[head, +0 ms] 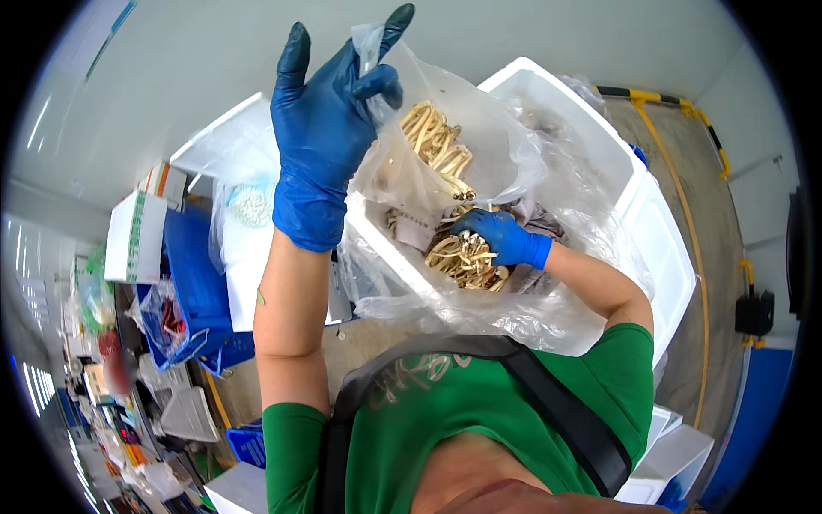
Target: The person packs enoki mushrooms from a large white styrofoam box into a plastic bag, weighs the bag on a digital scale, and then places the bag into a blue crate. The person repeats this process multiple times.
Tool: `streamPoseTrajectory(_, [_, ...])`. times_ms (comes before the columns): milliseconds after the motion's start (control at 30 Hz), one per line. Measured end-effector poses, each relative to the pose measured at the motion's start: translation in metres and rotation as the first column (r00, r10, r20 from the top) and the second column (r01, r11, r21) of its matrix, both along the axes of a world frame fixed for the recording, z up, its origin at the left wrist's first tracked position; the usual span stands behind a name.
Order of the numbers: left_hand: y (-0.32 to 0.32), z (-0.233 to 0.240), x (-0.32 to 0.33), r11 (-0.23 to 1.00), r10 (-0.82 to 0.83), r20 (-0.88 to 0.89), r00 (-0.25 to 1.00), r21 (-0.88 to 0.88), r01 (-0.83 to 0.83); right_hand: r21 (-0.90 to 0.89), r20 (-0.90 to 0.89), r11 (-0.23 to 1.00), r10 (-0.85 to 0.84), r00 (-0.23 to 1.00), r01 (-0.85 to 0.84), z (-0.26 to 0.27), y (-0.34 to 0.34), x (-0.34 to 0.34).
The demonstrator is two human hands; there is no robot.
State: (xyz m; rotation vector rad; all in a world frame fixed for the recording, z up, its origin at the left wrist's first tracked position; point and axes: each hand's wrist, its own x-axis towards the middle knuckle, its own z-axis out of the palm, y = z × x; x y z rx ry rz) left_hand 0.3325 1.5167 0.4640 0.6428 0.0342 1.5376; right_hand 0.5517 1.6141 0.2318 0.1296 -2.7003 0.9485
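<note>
Raised at the upper left, my left hand (327, 122) in a blue rubber glove grips the gathered edge of a clear plastic bag (494, 148); its index finger and thumb point outward. Inside that bag lie long, thin, pale-brown mushroom-like stems (437, 141). Below it, my right hand (501, 236), gloved in blue too, reaches into a large white foam box (565, 103) lined with clear plastic. Its fingers are closed on a bunch of similar stems (465, 260), and the fingertips are partly hidden. Greyish printed wrapping (414, 230) lies beside the bunch.
At the left stand a blue plastic bin (205, 270), a white carton (136, 238) and a bag of small white pieces (252, 204). A foam lid (661, 257) leans along the box's right side. Yellow-black barrier rails (648, 96) are beyond, and a cluttered work area is at far left.
</note>
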Motion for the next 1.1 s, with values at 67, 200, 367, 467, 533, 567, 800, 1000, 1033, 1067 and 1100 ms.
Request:
streamPoseTrajectory(67, [0.007, -0.005, 0.0, 0.999, 0.013, -0.059, 0.998, 0.034, -0.011, -0.063, -0.027, 0.998, 0.009, 1.0, -0.011, 0.025, -0.004, 0.006])
streamPoseTrajectory(200, [0.011, -0.063, 0.006, 0.956, 0.162, -0.413, 0.896, -0.159, -0.246, -0.334, -0.095, 0.941, -0.099, 0.991, 0.062, 0.05, -0.004, 0.019])
streamPoseTrajectory(367, [0.004, -0.148, 0.012, 0.848, 0.069, -0.479, 0.875, -0.434, -0.304, -0.75, -0.019, 0.629, -0.327, 0.945, 0.203, 0.065, 0.015, 0.021])
streamPoseTrajectory(467, [0.01, -0.153, 0.031, 0.838, 0.07, -0.548, 0.834, -0.421, -0.346, -0.832, 0.16, 0.463, -0.326, 0.932, 0.305, 0.051, 0.034, 0.007])
streamPoseTrajectory(533, [0.012, -0.15, 0.037, 0.853, 0.066, -0.556, 0.829, -0.4, -0.336, -0.797, 0.228, 0.515, -0.23, 0.946, 0.317, 0.046, 0.031, -0.007])
streamPoseTrajectory(567, [0.012, -0.148, 0.038, 0.875, 0.04, -0.542, 0.839, -0.386, -0.291, -0.758, 0.249, 0.568, -0.204, 0.947, 0.321, 0.047, 0.025, -0.015])
streamPoseTrajectory(800, [-0.022, -0.108, 0.05, 0.939, -0.125, -0.59, 0.797, -0.33, -0.097, -0.874, 0.485, -0.027, -0.113, 0.867, 0.486, 0.066, 0.056, -0.022])
streamPoseTrajectory(1000, [-0.049, -0.159, 0.08, 0.859, -0.215, -0.23, 0.949, -0.506, 0.072, -0.862, 0.502, -0.329, -0.446, 0.741, 0.387, -0.013, 0.074, -0.067])
streamPoseTrajectory(1033, [-0.045, -0.156, 0.077, 0.857, -0.211, -0.224, 0.952, -0.511, 0.07, -0.84, 0.535, -0.414, -0.532, 0.656, 0.35, -0.01, 0.061, -0.084])
streamPoseTrajectory(1067, [-0.04, -0.147, 0.069, 0.798, 0.007, -0.165, 0.986, -0.593, -0.105, -0.833, 0.554, -0.38, -0.57, 0.607, 0.403, -0.006, 0.047, -0.085])
streamPoseTrajectory(1100, [-0.034, -0.139, 0.064, 0.701, 0.211, -0.133, 0.969, -0.67, -0.244, -0.889, 0.438, -0.204, -0.636, 0.635, 0.41, -0.03, 0.047, -0.085])
